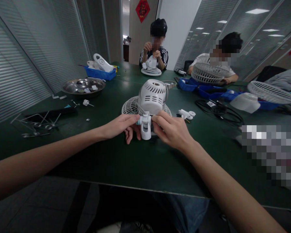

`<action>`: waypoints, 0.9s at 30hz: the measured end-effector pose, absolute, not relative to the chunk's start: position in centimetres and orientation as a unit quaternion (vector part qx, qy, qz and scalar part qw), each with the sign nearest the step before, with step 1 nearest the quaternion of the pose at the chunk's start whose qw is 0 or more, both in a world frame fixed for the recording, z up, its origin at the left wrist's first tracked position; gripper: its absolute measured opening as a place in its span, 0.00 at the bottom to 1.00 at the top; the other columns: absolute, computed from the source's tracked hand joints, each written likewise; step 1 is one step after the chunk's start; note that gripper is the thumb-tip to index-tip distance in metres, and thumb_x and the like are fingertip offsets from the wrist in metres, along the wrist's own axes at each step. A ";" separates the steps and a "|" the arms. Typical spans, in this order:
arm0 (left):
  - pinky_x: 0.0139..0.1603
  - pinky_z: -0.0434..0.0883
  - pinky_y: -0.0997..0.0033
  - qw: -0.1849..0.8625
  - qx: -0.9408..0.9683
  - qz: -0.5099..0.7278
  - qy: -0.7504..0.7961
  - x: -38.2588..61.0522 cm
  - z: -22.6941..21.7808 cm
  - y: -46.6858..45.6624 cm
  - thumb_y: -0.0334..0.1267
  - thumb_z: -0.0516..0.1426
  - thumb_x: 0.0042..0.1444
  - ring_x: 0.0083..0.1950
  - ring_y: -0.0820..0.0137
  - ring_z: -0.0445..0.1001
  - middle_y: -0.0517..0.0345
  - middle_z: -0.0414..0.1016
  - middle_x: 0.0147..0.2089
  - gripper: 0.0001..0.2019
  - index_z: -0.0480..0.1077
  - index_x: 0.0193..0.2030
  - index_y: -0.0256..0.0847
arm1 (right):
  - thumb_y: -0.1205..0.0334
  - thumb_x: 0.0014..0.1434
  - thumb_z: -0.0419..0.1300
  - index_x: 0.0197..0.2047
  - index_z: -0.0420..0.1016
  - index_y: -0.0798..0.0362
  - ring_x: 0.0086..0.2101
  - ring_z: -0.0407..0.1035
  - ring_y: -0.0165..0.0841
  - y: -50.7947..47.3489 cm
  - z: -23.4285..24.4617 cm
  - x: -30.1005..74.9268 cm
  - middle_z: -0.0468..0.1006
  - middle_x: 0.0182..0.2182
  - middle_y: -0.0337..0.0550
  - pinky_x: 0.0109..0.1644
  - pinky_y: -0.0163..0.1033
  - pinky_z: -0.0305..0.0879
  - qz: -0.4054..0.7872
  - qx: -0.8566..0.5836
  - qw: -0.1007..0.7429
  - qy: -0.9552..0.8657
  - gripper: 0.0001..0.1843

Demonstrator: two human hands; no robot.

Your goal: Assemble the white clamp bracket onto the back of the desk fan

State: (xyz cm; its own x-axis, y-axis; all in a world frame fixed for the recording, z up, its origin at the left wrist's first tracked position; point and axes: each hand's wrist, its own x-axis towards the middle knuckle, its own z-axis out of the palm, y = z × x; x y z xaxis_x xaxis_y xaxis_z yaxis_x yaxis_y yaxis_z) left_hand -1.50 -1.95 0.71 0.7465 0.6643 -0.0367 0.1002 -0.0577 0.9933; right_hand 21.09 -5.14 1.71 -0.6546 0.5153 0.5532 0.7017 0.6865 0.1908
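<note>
In front of me a white fan motor housing [150,103] with slotted vents rests on a round fan grille [128,105]. A white plastic fan bracket [145,130] sticks out from the housing toward me. My left hand [121,126] is closed on the bracket's left side, its fingertips next to a small light-blue piece [137,122]. From the other side, my right hand [173,129] pinches the right side of the same bracket. Whether a small part sits under the right fingertips is hidden.
Loose white plastic parts [186,114] lie right of the fan. On the left are a steel bowl [83,94], metal rods [38,126] and a blue bin [100,74]. A black cable [219,113] and blue trays [210,93] lie right. Two people [164,58] [230,71] sit across the table [106,165].
</note>
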 end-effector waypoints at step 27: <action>0.13 0.64 0.80 0.653 0.664 0.209 0.298 -1.5 0.7 -1.9 0.54 0.45 0.64 0.16 0.73 0.71 0.55 0.71 0.23 0.25 0.66 0.32 0.32 | 0.62 0.65 0.47 0.42 0.67 0.55 0.24 0.62 0.26 -5.3 2.0 21.1 0.73 0.31 0.41 0.26 0.35 0.51 -0.167 -0.350 0.274 -0.880 0.10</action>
